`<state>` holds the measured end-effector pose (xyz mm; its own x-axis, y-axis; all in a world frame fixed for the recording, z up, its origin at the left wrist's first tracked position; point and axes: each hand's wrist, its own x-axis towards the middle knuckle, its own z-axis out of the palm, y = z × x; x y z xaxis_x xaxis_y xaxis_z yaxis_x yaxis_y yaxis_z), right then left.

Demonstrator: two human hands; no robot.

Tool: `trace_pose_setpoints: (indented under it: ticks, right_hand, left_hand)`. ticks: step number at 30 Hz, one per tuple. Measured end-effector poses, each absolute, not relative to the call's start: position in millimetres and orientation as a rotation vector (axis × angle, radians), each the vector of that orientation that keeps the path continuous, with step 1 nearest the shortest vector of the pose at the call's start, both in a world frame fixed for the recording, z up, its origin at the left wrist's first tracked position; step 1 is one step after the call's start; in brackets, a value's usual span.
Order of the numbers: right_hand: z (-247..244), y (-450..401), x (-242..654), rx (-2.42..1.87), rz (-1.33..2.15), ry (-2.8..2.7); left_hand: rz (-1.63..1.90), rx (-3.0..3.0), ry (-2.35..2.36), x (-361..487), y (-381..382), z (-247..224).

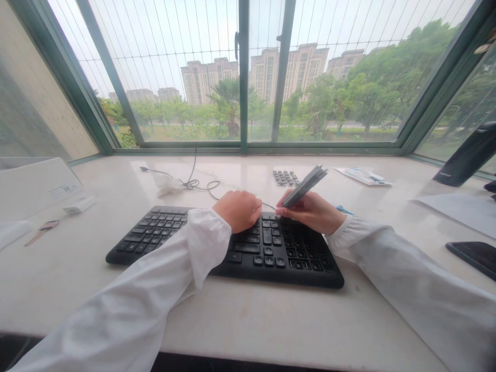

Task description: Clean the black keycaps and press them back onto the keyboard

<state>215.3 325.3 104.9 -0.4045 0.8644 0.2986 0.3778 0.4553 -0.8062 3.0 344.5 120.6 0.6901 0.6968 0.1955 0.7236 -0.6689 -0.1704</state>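
A black keyboard (248, 247) lies on the white sill; its number pad (306, 251) at the right shows bare key sockets without caps. My right hand (320, 211) is closed around a grey two-handled metal tool (304, 187), pliers-like, slanting up to the right. The tool's lower end points down at the keys left of the pad's top, where my fingers partly hide it. Over the keyboard's rear middle rests my left hand (239, 211), with fingers curled; what lies under them is hidden. Loose keycaps (285, 178) stand in rows behind the keyboard.
A coiled cable (191, 183) lies behind the keyboard. To the left are a white box (42, 186), a small white block (79, 205) and a key-like item (42, 231). Rightward are a flat packet (363, 176), paper (461, 209), a phone (475, 256) and a dark upright object (465, 155).
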Motion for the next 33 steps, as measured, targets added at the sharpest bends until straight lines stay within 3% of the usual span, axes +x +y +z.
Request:
trace_pose_setpoints:
  ticks: [24,33]
  right_hand:
    - [94,330,205,-1.222,0.628,-1.993]
    - [95,328,201,-1.260,0.746,-1.924]
  left_hand:
    - [-0.200,-2.651,-1.163,3,342,122]
    - [-0.214,-2.647,-1.145,3,342,122]
